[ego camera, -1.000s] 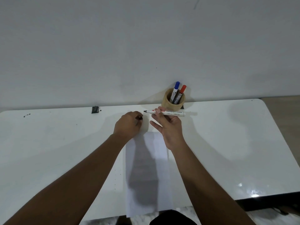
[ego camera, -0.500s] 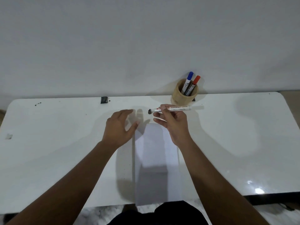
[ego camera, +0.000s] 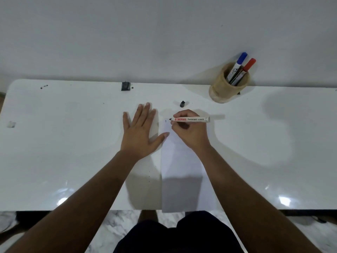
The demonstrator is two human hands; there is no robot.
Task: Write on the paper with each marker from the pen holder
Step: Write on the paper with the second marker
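**Presently: marker at the paper's top edge**

Item: paper (ego camera: pixel 182 172), white, lying lengthwise on the white surface (ego camera: pixel 73 152), its near end reaching the front edge. Item: right hand (ego camera: pixel 189 132), grip closed around an uncapped white permanent marker (ego camera: pixel 191 119), which lies nearly level, its black tip at the paper's top left corner beside a small dark mark. Item: left hand (ego camera: pixel 140 132), flat and spread on the surface just beside the paper, thumb tip touching its left edge. Item: black cap (ego camera: pixel 182 104), loose, just beyond the paper. Item: pen holder (ego camera: pixel 224 90), tan, at the back right, holding a blue-capped marker (ego camera: pixel 238 64) and a red-capped marker (ego camera: pixel 246 69), both leaning right.
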